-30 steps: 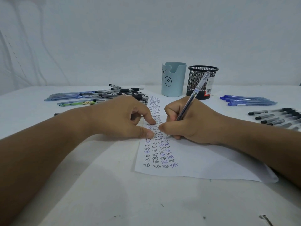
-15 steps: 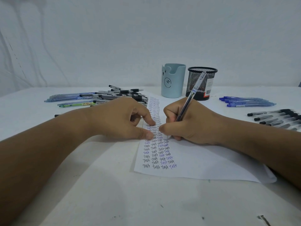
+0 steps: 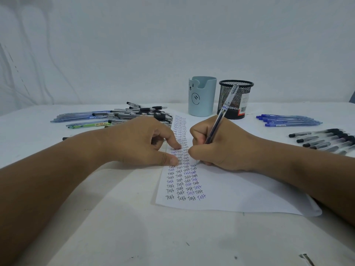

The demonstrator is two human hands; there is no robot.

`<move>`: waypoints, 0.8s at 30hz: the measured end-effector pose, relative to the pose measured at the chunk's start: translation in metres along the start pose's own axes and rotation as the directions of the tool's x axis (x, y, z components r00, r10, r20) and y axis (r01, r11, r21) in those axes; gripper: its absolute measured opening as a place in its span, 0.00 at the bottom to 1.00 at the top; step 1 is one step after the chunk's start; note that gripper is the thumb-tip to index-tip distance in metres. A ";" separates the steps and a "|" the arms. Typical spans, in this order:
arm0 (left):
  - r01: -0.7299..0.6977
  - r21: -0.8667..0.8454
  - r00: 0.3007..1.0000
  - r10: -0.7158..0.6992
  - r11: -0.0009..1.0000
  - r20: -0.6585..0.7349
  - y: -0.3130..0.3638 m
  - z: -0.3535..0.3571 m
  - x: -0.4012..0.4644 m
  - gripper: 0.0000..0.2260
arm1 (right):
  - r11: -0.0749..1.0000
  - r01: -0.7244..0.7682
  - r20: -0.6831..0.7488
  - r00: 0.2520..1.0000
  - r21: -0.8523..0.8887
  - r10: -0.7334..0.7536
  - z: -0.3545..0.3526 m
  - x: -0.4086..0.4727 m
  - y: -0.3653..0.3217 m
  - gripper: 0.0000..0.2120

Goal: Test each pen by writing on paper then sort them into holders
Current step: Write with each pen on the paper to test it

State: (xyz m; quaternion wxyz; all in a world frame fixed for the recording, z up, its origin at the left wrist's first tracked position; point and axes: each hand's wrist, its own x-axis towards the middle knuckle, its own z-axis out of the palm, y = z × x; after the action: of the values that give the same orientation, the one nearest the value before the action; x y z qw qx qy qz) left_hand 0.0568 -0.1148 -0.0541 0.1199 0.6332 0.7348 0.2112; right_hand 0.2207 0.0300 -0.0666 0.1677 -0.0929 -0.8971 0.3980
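R hand (image 3: 221, 148) gripping pen (image 3: 221, 118), tip on paper (image 3: 240, 189), long axis tilting up & away toward mesh holder (image 3: 235, 99). L hand (image 3: 138, 141) pressing paper w/ thumb & forefinger.

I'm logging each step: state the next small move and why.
Probably finish the word: the right hand grips the clear-barrelled pen with its tip on the white paper sheet, which the left hand pins flat. Neither holder visibly contains pens.
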 end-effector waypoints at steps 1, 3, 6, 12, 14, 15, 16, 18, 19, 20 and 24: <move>0.001 -0.002 1.000 -0.001 1.000 -0.003 0.000 0.000 0.000 0.12 | 1.000 -0.003 -0.009 1.000 0.026 0.004 0.000 0.000 0.000 0.20; 0.001 0.001 1.000 -0.001 1.000 -0.021 0.000 0.001 0.000 0.12 | 0.987 -0.018 -0.051 0.998 0.161 0.027 0.000 -0.001 0.000 0.22; -0.011 0.007 0.999 0.011 1.000 -0.046 0.001 0.003 0.001 0.13 | 0.922 -0.079 -0.090 0.989 0.378 0.121 -0.011 -0.001 -0.007 0.18; -0.029 0.001 0.998 0.029 1.000 -0.051 0.010 0.010 -0.001 0.14 | 0.922 0.051 -0.158 0.987 0.384 0.011 -0.050 -0.007 -0.027 0.11; -0.037 0.011 0.998 0.038 0.999 -0.043 0.012 0.011 -0.001 0.14 | 0.925 0.091 -0.178 0.984 0.369 -0.026 -0.042 -0.010 -0.028 0.10; -0.038 0.012 0.998 0.039 0.999 -0.051 0.012 0.011 0.000 0.13 | 0.924 0.101 -0.180 0.983 0.368 -0.035 -0.036 -0.010 -0.026 0.11; -0.038 -0.011 0.996 0.037 0.999 -0.077 0.012 0.012 0.000 0.11 | 0.925 0.100 -0.184 0.982 0.368 -0.033 -0.030 -0.010 -0.025 0.13; -0.039 -0.215 0.990 0.008 0.976 -0.140 0.011 0.011 0.002 0.08 | 0.918 0.098 -0.196 0.980 0.385 -0.023 -0.022 -0.009 -0.021 0.15; -0.035 -0.356 0.988 -0.021 0.934 -0.152 0.011 0.011 0.004 0.12 | 0.905 0.096 -0.196 0.980 0.415 -0.013 -0.020 -0.008 -0.018 0.14; -0.029 -0.446 0.986 -0.047 0.894 -0.158 0.012 0.011 0.005 0.15 | 0.882 0.091 -0.190 0.982 0.462 -0.003 -0.019 -0.007 -0.017 0.13; -0.075 -0.482 0.982 -0.019 0.873 -0.187 0.014 0.016 0.007 0.18 | 0.818 0.090 -0.189 0.982 0.568 0.023 -0.020 -0.006 -0.014 0.08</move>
State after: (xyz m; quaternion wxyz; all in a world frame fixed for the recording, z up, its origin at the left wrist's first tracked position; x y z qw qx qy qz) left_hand 0.0752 -0.1034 -0.0610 0.2031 0.5709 0.6566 0.4491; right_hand 0.2332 0.0324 -0.0454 0.2783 -0.0590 -0.7175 0.6359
